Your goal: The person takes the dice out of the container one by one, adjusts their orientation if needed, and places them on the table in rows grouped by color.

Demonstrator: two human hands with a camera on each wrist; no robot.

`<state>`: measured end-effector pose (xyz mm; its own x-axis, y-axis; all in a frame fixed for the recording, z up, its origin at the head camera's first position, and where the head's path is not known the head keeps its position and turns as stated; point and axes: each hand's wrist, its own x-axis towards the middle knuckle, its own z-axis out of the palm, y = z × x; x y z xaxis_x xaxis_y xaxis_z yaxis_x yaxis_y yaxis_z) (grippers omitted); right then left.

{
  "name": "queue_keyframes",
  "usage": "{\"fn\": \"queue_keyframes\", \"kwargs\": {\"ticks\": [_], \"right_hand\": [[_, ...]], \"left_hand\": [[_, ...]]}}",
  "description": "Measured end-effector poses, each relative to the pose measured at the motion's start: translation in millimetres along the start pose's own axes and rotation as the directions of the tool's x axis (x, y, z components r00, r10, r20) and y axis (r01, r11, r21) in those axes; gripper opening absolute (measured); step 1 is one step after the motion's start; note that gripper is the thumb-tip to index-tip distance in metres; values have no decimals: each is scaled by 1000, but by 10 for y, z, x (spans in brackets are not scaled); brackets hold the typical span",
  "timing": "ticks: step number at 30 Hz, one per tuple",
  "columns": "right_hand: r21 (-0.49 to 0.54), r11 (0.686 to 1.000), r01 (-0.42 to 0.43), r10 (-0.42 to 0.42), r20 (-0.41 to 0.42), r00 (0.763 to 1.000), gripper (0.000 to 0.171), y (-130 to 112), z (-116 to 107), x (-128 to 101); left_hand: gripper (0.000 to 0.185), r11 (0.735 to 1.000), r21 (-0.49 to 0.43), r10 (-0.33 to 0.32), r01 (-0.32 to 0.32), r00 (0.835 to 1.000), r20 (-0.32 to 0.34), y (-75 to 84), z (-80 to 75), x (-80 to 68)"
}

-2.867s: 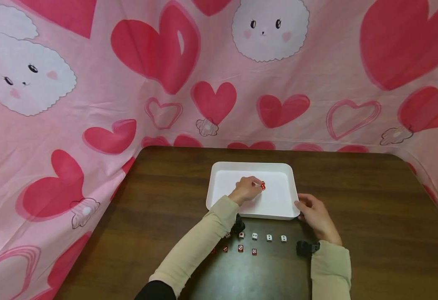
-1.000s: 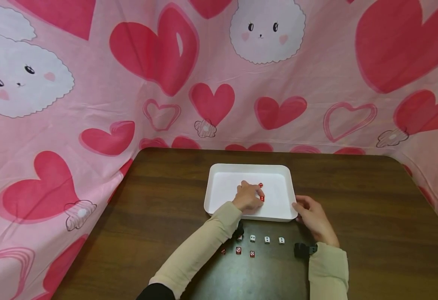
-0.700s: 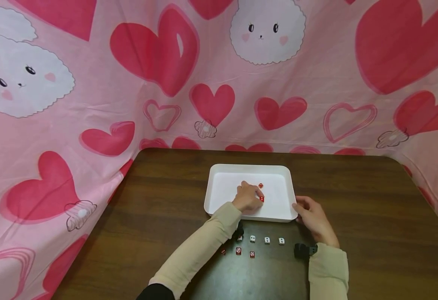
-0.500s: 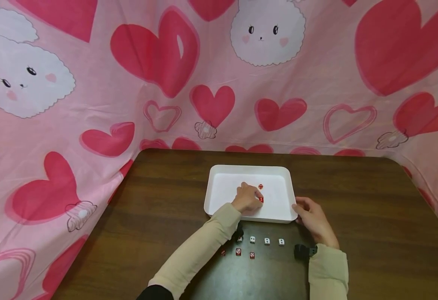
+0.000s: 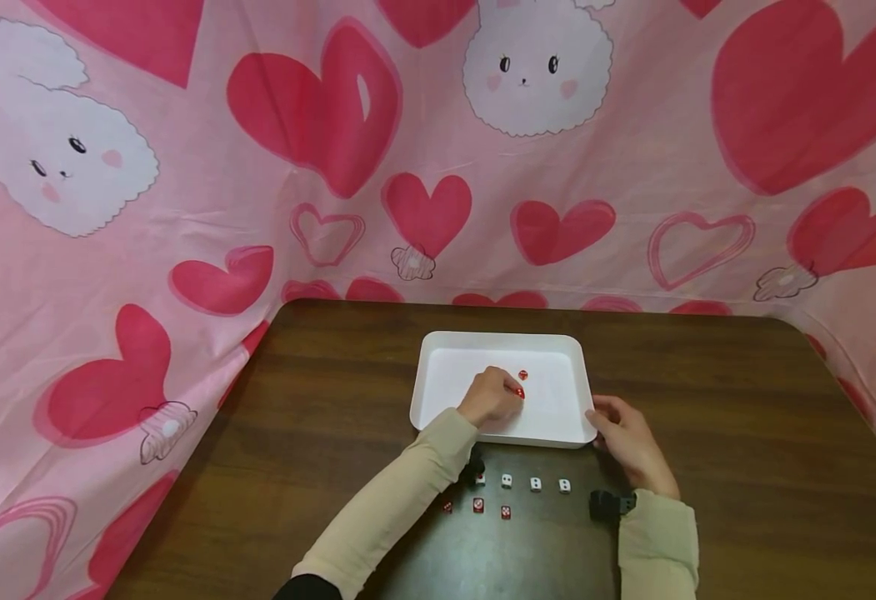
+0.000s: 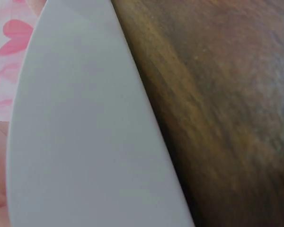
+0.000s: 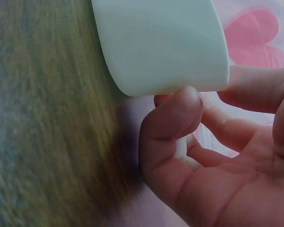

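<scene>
My left hand (image 5: 492, 395) reaches into the white tray (image 5: 445, 367) and pinches a red die (image 5: 520, 392) between fingertips and thumb, low over the tray floor. Just beyond it, a second red die (image 5: 523, 375) lies on the tray floor. My right hand (image 5: 630, 439) holds the tray's near right corner; in the right wrist view its thumb and fingers meet the tray wall (image 7: 161, 47) from outside and at the rim. The left wrist view shows only the tray's outer wall (image 6: 90, 123), part of a hand and the table, with the held die hidden.
On the brown table (image 5: 317, 417), near the tray, lies a row of white dice (image 5: 535, 484). Closer in sits a row of red dice (image 5: 478, 505). The left forearm and wrist camera cover the left part of both rows. A pink heart-print cloth (image 5: 438, 117) hangs behind.
The two red dice were together at my left fingertips; one now lies in the tray while the other was drawn nearer, then shifted slightly back toward it. The right hand stays on the tray.
</scene>
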<state>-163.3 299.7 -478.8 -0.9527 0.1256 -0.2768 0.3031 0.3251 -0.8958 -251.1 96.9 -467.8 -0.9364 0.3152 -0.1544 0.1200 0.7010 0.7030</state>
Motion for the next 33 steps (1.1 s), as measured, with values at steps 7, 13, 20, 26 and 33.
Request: {"fn": "queue_keyframes", "kwargs": {"ticks": [7,13,20,26,33], "right_hand": [[-7,1000,0,0,4,1000,49,6,-5,2],[-9,1000,0,0,11,1000,49,-2,-14,0],[3,1000,-6,6,12,1000,49,0,-8,0],[2,1000,-14,14,18,1000,49,7,-9,-3],[0,1000,-14,14,19,1000,48,16,-3,-16]], "left_hand": [[10,999,-38,-36,35,999,-13,-9,-37,-7],[11,991,-118,-69,68,998,-6,-13,-68,-48],[18,962,-258,-84,90,996,36,7,-97,-108],[21,936,-336,-85,102,994,65,22,-114,-175],[20,928,-362,-63,86,995,76,14,-140,-267]]}}
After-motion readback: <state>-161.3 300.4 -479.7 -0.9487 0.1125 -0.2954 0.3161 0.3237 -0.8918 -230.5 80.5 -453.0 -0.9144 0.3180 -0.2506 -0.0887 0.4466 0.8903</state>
